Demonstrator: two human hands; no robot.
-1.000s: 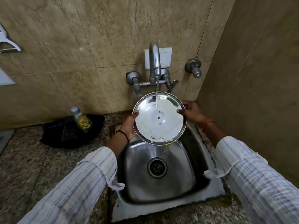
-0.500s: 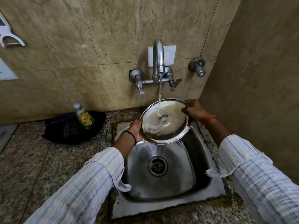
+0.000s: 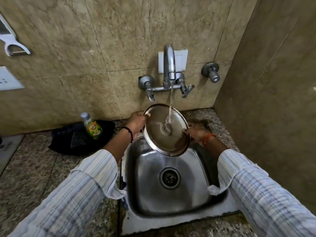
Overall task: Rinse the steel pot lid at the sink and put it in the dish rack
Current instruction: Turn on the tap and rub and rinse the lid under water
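At the far left, around 9 o'clock, a peeler (image 3: pixel 14 47) hangs on the tiled wall (image 3: pixel 85 48), with a white switch plate (image 3: pixel 9 81) just below it. On the granite counter (image 3: pixel 30 168), at about 8 o'clock from the tap, a black tray (image 3: pixel 68 139) sits against the wall, and a soap bottle (image 3: pixel 92 126) with a yellow-green label stands upright in it.

The left hand (image 3: pixel 136 123), a black band on its wrist, grasps the lid (image 3: pixel 164 132) by its rim at roughly 10 o'clock, thumb on the inner face and fingers hidden behind. The lid is held in the air over the back of the sink (image 3: pixel 188 194), tilted, its hollow side facing the camera. A thin stream of water (image 3: pixel 170 101) falls from the tap (image 3: pixel 169 65) at 12 o'clock and strikes the lid near its centre, where it spreads into a small ring. The lid's lower edge, at 6 o'clock, hangs above the basin, clear of the drain (image 3: pixel 169 177), which lies below it.

The right hand (image 3: pixel 196 132), with an orange band at the wrist, grips the rim at about 3 o'clock, thumb tip over the edge. Both forearms wear striped sleeves (image 3: pixel 256 194) pushed back from the wrists. On the wall at 1 o'clock from the tap is a separate round valve (image 3: pixel 211 72). The side wall (image 3: pixel 273 100) closes the corner on the right.
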